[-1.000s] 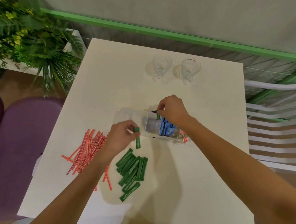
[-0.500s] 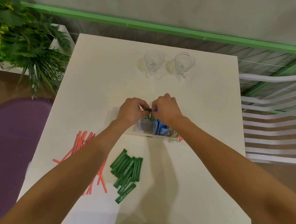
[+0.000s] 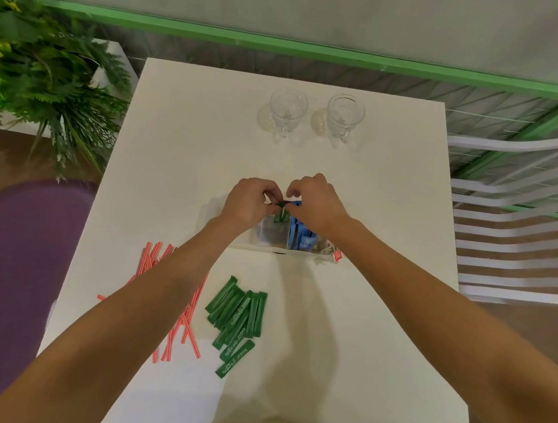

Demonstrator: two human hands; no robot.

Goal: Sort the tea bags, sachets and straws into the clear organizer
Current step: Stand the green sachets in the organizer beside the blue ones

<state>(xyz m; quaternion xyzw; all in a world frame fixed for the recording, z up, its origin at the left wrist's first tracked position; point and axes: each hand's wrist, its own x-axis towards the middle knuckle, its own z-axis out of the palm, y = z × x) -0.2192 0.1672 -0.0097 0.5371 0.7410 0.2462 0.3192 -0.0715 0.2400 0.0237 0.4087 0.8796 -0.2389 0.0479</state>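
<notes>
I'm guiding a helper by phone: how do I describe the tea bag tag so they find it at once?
On the white table, look at the clear organizer in the middle. At its right end a small red tag lies just outside it. It is the only red thing there, right beside the blue sachets.

Bare table (image 3: 360,340) lies right of the green sachets (image 3: 237,320); two glasses (image 3: 288,112) stand beyond the organizer (image 3: 270,236).
</notes>
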